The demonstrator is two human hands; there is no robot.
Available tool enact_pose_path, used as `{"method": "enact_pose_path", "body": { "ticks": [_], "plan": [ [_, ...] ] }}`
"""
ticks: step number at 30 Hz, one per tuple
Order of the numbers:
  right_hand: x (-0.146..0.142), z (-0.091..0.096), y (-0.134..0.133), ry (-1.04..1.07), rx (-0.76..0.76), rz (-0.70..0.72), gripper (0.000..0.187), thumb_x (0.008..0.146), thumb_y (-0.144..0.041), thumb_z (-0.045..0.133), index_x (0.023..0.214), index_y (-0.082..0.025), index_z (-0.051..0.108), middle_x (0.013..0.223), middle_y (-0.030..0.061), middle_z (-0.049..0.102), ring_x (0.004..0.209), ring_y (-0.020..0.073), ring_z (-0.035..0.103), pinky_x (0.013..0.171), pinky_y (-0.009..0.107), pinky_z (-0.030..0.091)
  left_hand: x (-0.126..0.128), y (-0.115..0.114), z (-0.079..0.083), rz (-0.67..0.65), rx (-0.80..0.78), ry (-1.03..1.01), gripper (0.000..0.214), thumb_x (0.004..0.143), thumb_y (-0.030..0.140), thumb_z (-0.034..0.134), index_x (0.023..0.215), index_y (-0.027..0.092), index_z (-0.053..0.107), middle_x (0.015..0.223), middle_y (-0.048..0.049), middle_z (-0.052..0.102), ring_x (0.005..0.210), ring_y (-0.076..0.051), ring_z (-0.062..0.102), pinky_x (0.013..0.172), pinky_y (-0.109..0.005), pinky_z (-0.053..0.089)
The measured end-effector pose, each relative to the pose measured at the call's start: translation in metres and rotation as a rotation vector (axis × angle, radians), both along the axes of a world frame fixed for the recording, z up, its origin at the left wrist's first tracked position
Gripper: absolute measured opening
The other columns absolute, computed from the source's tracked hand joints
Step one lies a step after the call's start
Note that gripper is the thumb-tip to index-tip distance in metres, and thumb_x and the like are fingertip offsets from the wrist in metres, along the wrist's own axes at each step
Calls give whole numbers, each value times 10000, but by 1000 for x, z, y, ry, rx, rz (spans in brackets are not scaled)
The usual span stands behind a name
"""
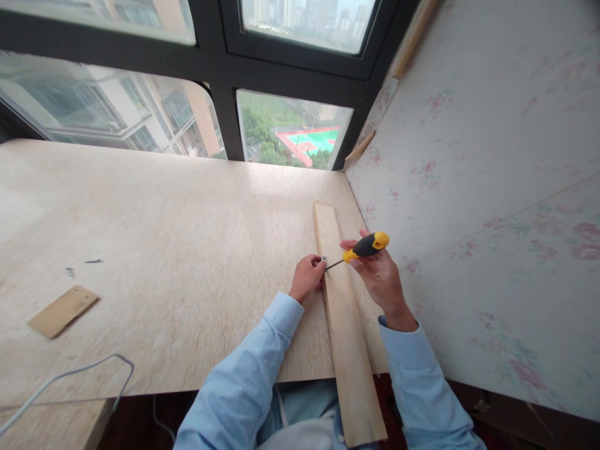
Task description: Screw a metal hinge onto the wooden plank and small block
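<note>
My right hand (pixel 380 281) holds a yellow and black screwdriver (pixel 368 245) by its handle, fingers partly spread around it. Its thin shaft slants down to the left, and the tip is at the near-left edge of a long wooden board (pixel 347 312). At that edge my left hand (pixel 308 277) is closed in a pinch around a small metal piece (pixel 323 258), whose exact kind is too small to tell. The tip of the screwdriver lies right beside my left fingertips; whether it touches the metal piece is unclear. The board lies lengthwise, its near end jutting past the sill toward my lap.
On the marbled sill (pixel 187 250) at left lie a short wooden piece (pixel 64 311) with small holes, a screw (pixel 70 273) and a thin dark metal item (pixel 94 260). A white cable (pixel 79 370) loops at lower left. A flowered wall (pixel 469 219) bounds the right; windows (pixel 290 128) stand behind.
</note>
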State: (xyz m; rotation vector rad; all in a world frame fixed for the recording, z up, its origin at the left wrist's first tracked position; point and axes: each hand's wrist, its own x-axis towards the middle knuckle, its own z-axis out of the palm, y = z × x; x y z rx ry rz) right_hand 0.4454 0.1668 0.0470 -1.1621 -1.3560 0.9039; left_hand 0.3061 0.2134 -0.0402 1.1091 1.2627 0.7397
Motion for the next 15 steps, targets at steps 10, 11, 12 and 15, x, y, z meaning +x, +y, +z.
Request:
{"method": "enact_pose_path", "body": {
  "ticks": [10, 11, 12, 15],
  "plan": [
    [-7, -11, 5, -180, 146, -122, 704, 851, -461, 659, 1437, -263, 323, 1423, 124, 476, 1347, 268, 442, 1127, 507, 350, 0, -1, 1, -5, 4, 9, 256, 852, 326, 548, 987, 126, 636, 863, -80, 664, 645, -134, 615, 483, -199, 489],
    [-7, -8, 2, -111, 120, -50, 668, 890, -433, 617, 1455, -291, 291, 1465, 107, 444, 1380, 248, 408, 1138, 493, 343, 0, -1, 0, -6, 7, 13, 261, 853, 331, 546, 990, 128, 637, 866, -80, 666, 653, -135, 617, 485, -197, 487],
    [-7, -5, -1, -49, 87, 7, 642, 913, -405, 593, 1463, -314, 276, 1493, 88, 422, 1400, 232, 384, 1148, 479, 337, 0, 0, 0, -6, 11, 20, 265, 853, 336, 544, 990, 129, 637, 866, -80, 668, 659, -135, 617, 488, -196, 486],
    [-2, 1, -6, 47, -8, 82, 600, 927, -349, 589, 1456, -331, 305, 1464, 70, 476, 1351, 224, 458, 1133, 469, 369, -1, 1, -2, -6, 32, 51, 261, 850, 333, 542, 980, 129, 641, 857, -78, 673, 671, -132, 618, 513, -194, 488]
  ]
}}
